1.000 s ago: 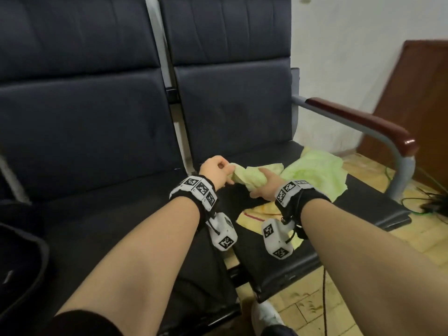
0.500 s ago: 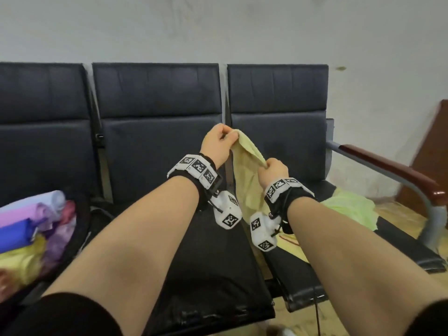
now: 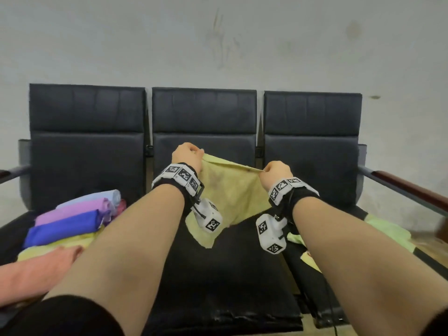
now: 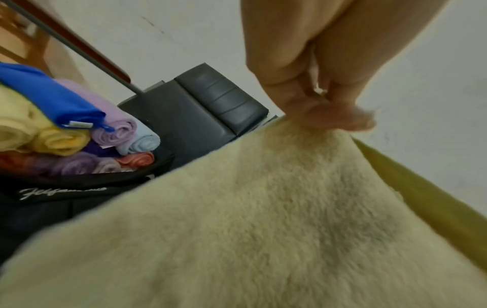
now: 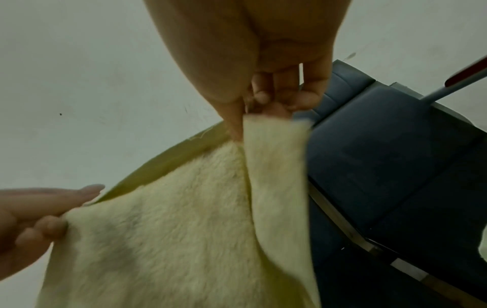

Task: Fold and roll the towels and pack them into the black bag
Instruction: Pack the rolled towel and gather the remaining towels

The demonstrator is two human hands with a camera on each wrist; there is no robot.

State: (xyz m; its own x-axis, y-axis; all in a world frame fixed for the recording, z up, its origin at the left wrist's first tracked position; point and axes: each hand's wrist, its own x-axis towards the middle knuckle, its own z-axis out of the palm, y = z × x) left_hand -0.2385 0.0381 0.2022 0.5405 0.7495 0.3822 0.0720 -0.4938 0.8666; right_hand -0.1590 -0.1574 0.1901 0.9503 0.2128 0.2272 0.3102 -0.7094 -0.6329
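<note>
Hands (image 3: 231, 163) now apart, pinching yellow towel (image 3: 232, 192) corners taut.

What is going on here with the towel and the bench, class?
A person is holding a pale yellow towel up in the air over the middle seat of a black bench. The left hand and the right hand each pinch a top corner, stretching the upper edge between them while the rest hangs down. On the left seat, rolled towels in several colours sit in the black bag. A light green towel lies on the right seat, not yet rolled.
</note>
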